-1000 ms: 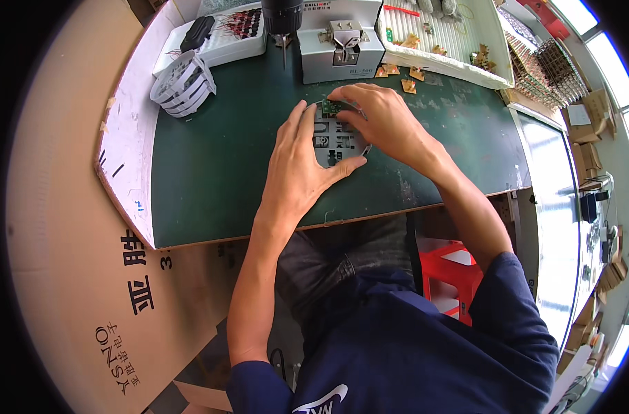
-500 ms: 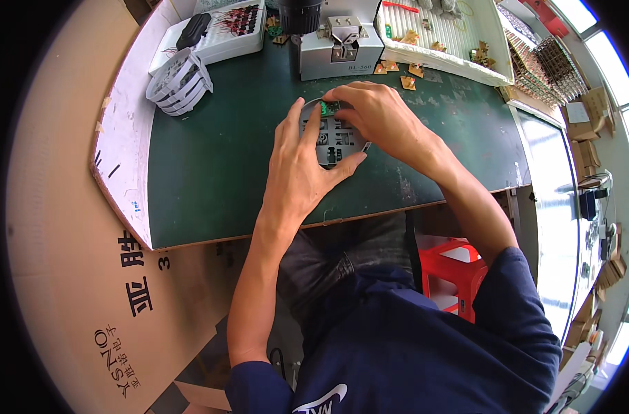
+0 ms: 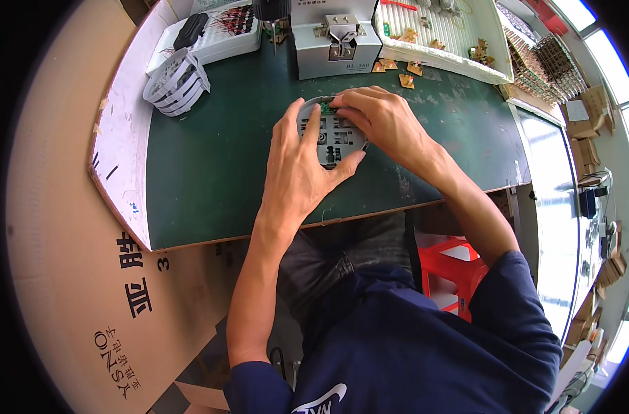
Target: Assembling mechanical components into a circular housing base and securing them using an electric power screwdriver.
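Note:
A round grey plastic housing (image 3: 347, 148) with dark fittings inside rests on the green worktable (image 3: 218, 165) in front of me. My left hand (image 3: 295, 162) holds it from the left side, thumb along the near rim and index finger reaching across to the far part. At the far edge of the housing sits a small green circuit board (image 3: 326, 108). My right hand (image 3: 383, 117) comes in from the right, thumb and fingers bunched at that board; the exact contact is partly hidden behind the fingertips.
Behind the housing stands a silver box-shaped machine (image 3: 337, 62), with a black powered screwdriver (image 3: 271, 10) hanging beside it. Nested pale grey parts (image 3: 176, 83) lie at left, near a white tray of wires (image 3: 221, 43). A white foam tray (image 3: 439, 56) and small orange boards (image 3: 406, 81) lie at right.
My right hand's fingers have drawn closer together over the green board, which sits lower against the housing. The left hand keeps its hold. More of the hanging screwdriver's bit shows.

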`<action>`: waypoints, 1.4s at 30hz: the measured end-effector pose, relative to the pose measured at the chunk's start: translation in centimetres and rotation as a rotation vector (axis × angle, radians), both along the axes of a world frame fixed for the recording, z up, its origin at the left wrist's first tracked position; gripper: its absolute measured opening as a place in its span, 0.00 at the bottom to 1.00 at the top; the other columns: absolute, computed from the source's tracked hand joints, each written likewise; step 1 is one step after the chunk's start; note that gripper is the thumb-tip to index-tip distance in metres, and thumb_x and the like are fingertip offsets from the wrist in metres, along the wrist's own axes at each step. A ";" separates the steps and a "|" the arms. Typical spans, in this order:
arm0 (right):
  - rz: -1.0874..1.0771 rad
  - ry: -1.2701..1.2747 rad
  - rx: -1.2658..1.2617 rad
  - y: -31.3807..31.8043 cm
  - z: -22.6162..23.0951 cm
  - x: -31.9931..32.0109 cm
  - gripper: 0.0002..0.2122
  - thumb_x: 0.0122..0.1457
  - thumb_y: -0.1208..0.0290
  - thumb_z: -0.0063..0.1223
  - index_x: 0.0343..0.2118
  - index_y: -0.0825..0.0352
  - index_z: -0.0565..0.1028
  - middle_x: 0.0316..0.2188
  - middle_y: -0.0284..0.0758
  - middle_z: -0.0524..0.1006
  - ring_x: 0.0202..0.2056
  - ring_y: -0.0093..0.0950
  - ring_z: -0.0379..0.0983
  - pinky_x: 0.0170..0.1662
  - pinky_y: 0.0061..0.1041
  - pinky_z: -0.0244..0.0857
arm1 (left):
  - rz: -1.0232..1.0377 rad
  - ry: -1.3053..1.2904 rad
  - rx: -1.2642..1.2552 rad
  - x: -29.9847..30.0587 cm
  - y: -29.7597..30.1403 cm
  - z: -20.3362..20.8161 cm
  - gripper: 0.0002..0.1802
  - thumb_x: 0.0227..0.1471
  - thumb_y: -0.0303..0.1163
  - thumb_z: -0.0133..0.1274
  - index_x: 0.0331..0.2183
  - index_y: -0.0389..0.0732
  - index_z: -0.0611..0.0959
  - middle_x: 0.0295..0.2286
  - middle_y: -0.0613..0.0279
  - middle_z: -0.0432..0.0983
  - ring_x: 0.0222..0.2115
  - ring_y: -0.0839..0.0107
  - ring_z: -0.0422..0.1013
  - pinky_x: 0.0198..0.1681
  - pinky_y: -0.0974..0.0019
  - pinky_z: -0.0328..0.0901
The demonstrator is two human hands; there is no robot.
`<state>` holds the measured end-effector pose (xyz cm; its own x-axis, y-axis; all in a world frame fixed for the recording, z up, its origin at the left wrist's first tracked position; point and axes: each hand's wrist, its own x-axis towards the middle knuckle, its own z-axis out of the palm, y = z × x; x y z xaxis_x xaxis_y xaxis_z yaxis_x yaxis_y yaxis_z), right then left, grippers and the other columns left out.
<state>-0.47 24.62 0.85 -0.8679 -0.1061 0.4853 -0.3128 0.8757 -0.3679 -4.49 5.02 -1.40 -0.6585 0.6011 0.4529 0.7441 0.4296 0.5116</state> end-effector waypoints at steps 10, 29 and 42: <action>0.110 0.344 -0.525 -1.2 7.2 -6.7 0.20 0.66 0.58 0.60 0.53 0.68 0.73 0.38 0.35 0.77 0.39 0.24 0.75 0.40 0.26 0.70 | 0.032 0.071 -0.042 -0.1 -0.2 0.0 0.49 0.46 0.60 0.66 0.55 0.28 0.76 0.57 0.42 0.65 0.56 0.47 0.65 0.59 0.49 0.63; 0.309 0.303 -0.967 1.2 14.3 -9.5 0.16 0.64 0.57 0.61 0.35 0.68 0.74 0.21 0.28 0.73 0.21 0.17 0.68 0.27 0.20 0.65 | 0.036 -0.046 -0.025 0.0 0.1 0.1 0.51 0.45 0.62 0.66 0.56 0.28 0.75 0.59 0.43 0.63 0.59 0.47 0.63 0.61 0.50 0.62; 0.177 0.264 -0.935 0.8 11.5 -10.3 0.14 0.62 0.62 0.63 0.36 0.65 0.70 0.19 0.26 0.70 0.18 0.16 0.65 0.22 0.20 0.60 | 0.062 -0.040 -0.056 0.3 0.1 0.4 0.48 0.46 0.56 0.68 0.58 0.31 0.74 0.60 0.46 0.64 0.59 0.49 0.63 0.61 0.51 0.63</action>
<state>-10.75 25.40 12.33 -0.7284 0.3010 0.6155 -0.5828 0.2001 -0.7876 -4.23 5.13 -1.01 -0.7122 0.5820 0.3924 0.6945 0.5031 0.5143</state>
